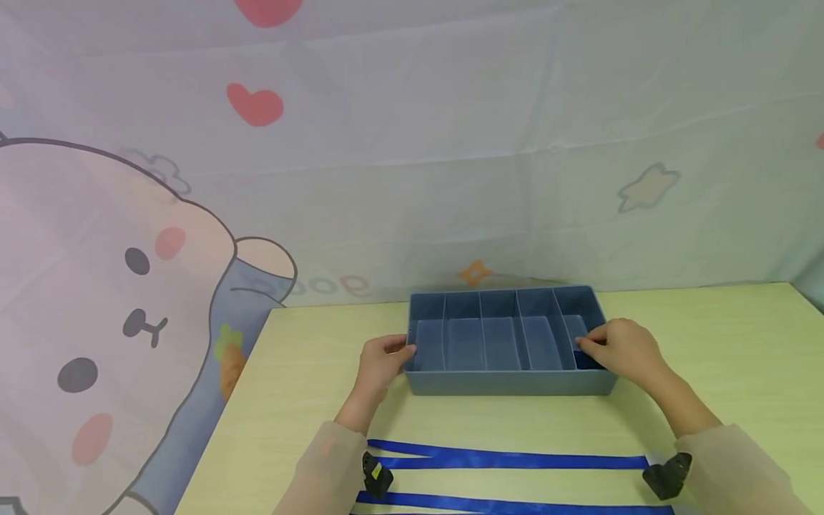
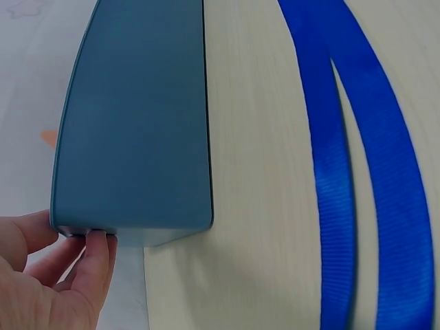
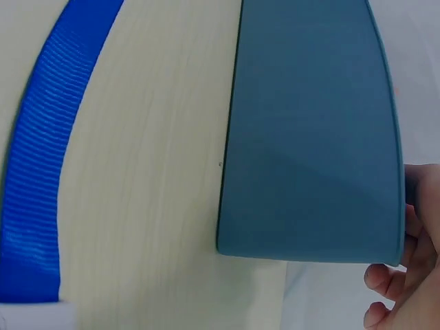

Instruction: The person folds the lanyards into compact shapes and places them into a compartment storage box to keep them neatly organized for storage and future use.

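A blue-grey box with several narrow compartments sits on the table in the head view. At its left end wall, my left hand grips the rim, thumb on top and the other fingers curled against the outside, as the left wrist view shows. My right hand reaches over the right end, thumb and forefinger dipping into the last compartment. Right by those fingertips, a dark blue strip lies low in that compartment; I cannot tell whether they pinch it. In the right wrist view, the box wall hides those fingertips.
Blue ribbons stretch across the pale table between the box and its near edge. A black wrist device is at the left sleeve, another black device at the right. A printed cloth hangs behind the table.
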{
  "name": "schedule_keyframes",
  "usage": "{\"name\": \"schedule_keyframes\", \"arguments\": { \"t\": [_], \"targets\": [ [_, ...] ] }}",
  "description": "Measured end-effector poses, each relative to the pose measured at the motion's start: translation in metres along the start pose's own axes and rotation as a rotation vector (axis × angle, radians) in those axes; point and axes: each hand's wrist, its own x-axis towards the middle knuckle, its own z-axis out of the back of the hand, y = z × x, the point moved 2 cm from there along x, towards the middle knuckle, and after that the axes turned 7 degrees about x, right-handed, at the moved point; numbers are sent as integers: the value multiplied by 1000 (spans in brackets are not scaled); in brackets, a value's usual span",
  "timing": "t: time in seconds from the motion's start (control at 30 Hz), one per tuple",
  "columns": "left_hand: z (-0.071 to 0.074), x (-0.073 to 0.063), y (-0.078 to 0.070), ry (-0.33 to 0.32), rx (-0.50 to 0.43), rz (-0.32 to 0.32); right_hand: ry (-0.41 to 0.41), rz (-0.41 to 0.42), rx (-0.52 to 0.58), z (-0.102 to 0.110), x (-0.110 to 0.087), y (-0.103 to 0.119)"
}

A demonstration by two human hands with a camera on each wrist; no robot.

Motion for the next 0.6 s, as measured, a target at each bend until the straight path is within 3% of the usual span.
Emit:
{"name": "schedule_keyframes", "arguments": {
  "t": [0.2, 0.4, 0.6],
  "targets": [
    [1, -1, -2, 15, -4, 11, -39, 2, 62, 10, -4, -3],
    [6, -2, -3, 22, 42, -9, -11, -105, 244, 21, -9, -10],
    [16, -3, -5, -9, 76, -46, -24, -136, 309, 32, -15, -15]
  ]
}}
